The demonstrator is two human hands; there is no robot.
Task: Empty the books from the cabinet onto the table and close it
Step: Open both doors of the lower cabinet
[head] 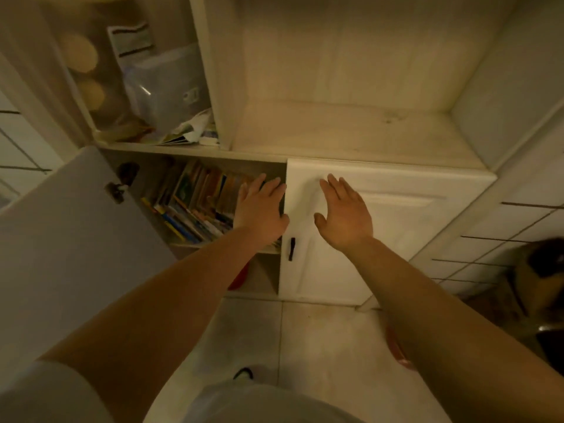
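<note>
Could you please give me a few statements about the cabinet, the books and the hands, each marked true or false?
1. The left cabinet door is open. True.
2. The right cabinet door is open. False: it is closed.
3. The left hand grips a book. False: its fingers are straight, in front of the books.
4. The right hand holds nothing. True.
5. Books stand on a shelf inside. True.

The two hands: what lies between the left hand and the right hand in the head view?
In the head view, the edge of the closed right cabinet door lies between the left hand and the right hand; the books stand behind the left hand.
</note>
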